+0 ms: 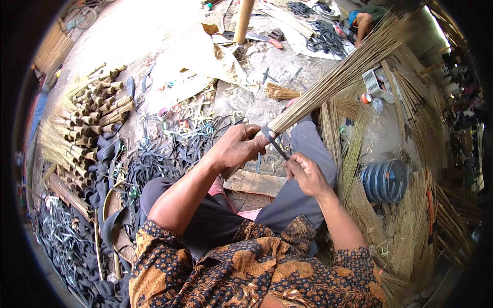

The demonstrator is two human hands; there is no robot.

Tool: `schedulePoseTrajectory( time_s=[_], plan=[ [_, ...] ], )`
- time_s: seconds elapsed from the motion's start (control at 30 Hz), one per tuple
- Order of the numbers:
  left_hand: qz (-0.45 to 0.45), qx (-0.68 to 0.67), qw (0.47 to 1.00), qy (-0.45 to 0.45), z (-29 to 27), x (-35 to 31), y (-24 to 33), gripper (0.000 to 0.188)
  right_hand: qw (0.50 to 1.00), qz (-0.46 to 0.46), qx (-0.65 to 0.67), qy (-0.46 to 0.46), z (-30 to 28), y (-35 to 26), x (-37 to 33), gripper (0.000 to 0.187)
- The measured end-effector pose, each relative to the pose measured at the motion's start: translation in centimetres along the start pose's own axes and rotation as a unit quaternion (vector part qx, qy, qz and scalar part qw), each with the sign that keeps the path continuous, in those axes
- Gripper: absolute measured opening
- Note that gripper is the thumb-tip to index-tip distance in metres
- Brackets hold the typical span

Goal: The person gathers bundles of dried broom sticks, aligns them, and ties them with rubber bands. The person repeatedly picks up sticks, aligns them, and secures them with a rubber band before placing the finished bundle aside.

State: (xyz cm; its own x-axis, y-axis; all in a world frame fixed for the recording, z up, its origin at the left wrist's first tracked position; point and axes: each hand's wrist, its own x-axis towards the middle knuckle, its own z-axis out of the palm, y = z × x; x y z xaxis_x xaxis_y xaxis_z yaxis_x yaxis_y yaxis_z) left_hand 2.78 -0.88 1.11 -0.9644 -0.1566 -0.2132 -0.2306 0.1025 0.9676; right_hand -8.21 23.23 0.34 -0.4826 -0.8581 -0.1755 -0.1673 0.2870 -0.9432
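A long bundle of thin straw-coloured sticks [331,79], like a stick broom, slants from my hands toward the upper right. My left hand [239,146] is closed around its narrow end. A dark, flat rubber strip [276,145] wraps around the bundle beside my left thumb. Its free end runs down to my right hand [307,173], which pinches it with the fingers pressed together. The strip looks stretched straight between the bundle and my right fingers. Part of the bundle's end is hidden behind my left hand.
Finished-looking bundles [84,126] are stacked at left. Dark strips [174,159] litter the floor ahead of my legs. A blue-grey ribbed cylinder [385,180] and loose sticks [411,226] lie at right. A knife with a red handle [275,43] lies beyond, and another person [365,23] bends at upper right.
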Motion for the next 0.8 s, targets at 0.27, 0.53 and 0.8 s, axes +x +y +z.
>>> schedulePoseTrajectory(
  time_s=[0.27,0.53,0.8],
  plan=[
    [-0.074,-0.229,0.944,-0.226,1.4,-0.9,1.1,0.033,0.936,-0.264,-0.230,0.021,-1.1,0.0,4.9,0.015],
    [0.032,0.238,0.970,0.028,0.9,-0.5,0.0,0.045,0.914,-0.016,-0.398,-0.082,-2.4,-6.5,3.9,0.027],
    [0.059,0.304,0.948,0.067,1.6,-0.3,-1.0,0.036,0.840,-0.239,-0.488,0.002,-0.4,-8.1,6.8,0.018]
  ],
)
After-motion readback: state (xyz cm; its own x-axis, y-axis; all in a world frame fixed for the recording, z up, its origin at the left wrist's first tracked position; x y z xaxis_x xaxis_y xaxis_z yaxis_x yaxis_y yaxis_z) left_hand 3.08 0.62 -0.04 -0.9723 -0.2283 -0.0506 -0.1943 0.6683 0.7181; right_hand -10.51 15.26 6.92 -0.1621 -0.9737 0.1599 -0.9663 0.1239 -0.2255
